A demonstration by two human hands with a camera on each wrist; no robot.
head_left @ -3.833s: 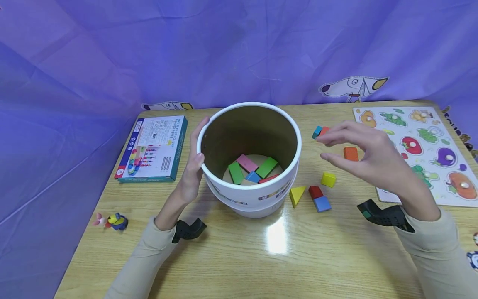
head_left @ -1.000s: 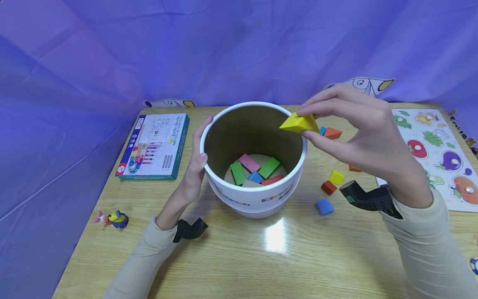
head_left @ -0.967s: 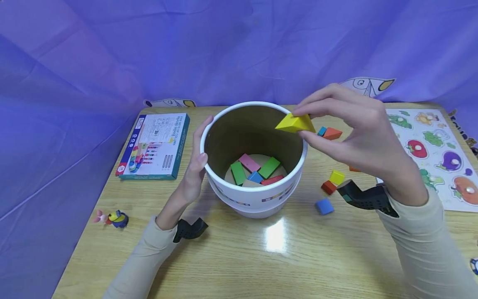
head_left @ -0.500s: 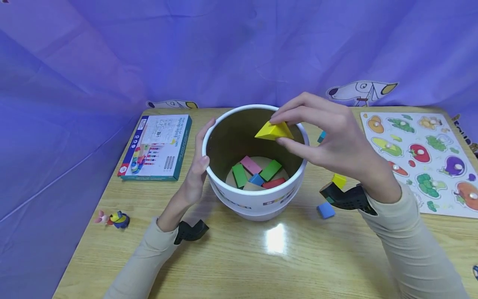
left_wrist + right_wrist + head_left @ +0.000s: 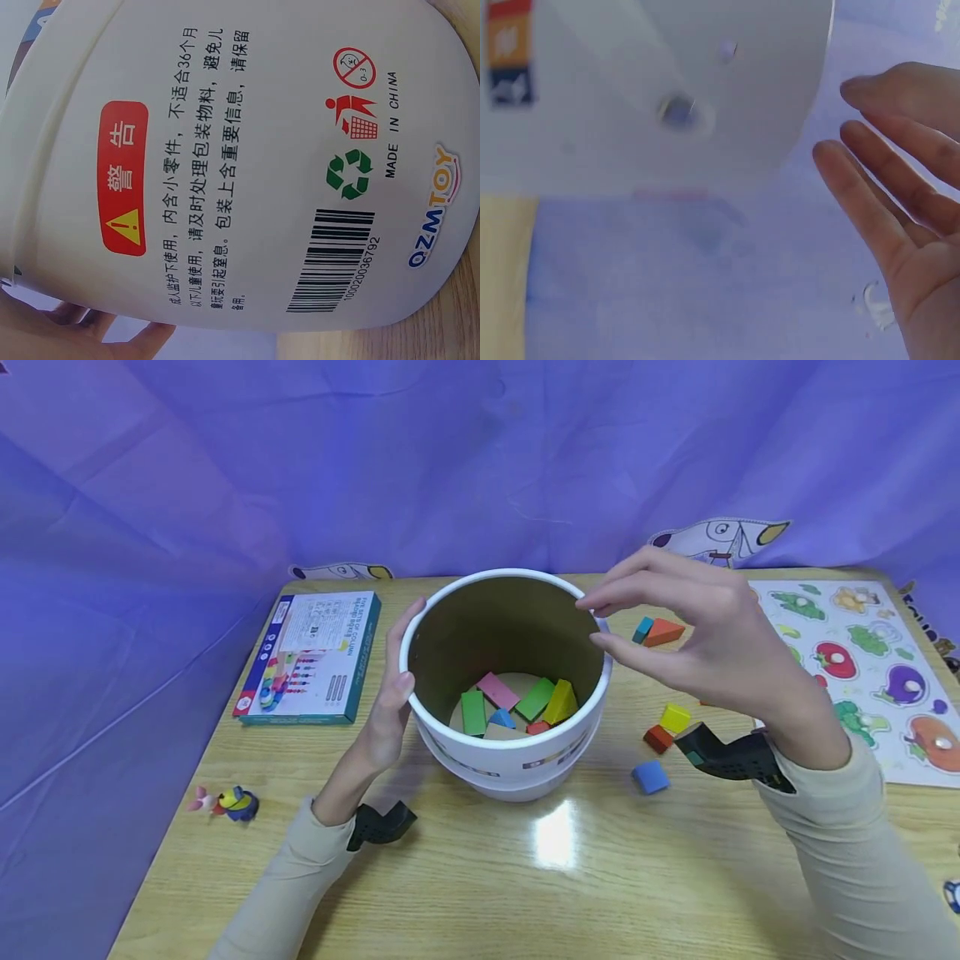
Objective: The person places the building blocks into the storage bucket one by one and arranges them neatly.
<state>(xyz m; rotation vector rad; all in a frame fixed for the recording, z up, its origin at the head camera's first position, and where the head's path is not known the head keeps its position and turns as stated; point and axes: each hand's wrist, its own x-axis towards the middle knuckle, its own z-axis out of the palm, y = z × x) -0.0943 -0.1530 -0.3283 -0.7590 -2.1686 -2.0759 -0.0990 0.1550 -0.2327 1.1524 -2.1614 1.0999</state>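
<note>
My left hand (image 5: 384, 714) grips the left side of a white bucket (image 5: 480, 753), its thumb at the rim and its fingers along the outside. In the left wrist view, printed text and a barcode cover the bucket's wall (image 5: 262, 157). Inside lie green blocks (image 5: 535, 699), a pink block (image 5: 497, 691), a blue block (image 5: 502, 719), a partly covered red block (image 5: 537, 727) and a yellow triangular block (image 5: 561, 702). At the right rim hovers my right hand (image 5: 697, 631), thumb and fingers apart, holding nothing; the right wrist view shows its fingers (image 5: 874, 202) beside the bucket.
Right of the bucket lie an orange triangular block (image 5: 663, 632), a teal block (image 5: 642, 630), a yellow block (image 5: 675, 718), a dark red block (image 5: 658, 739) and a blue block (image 5: 650, 777). Farther right is a vegetable puzzle board (image 5: 877, 643). At left are a boxed toy (image 5: 307, 656) and small figurines (image 5: 236, 803).
My right hand took up the yellow triangular block from the table, carried it over the bucket and let it drop inside. The hand has drawn back rightward. My left hand keeps its grip.
</note>
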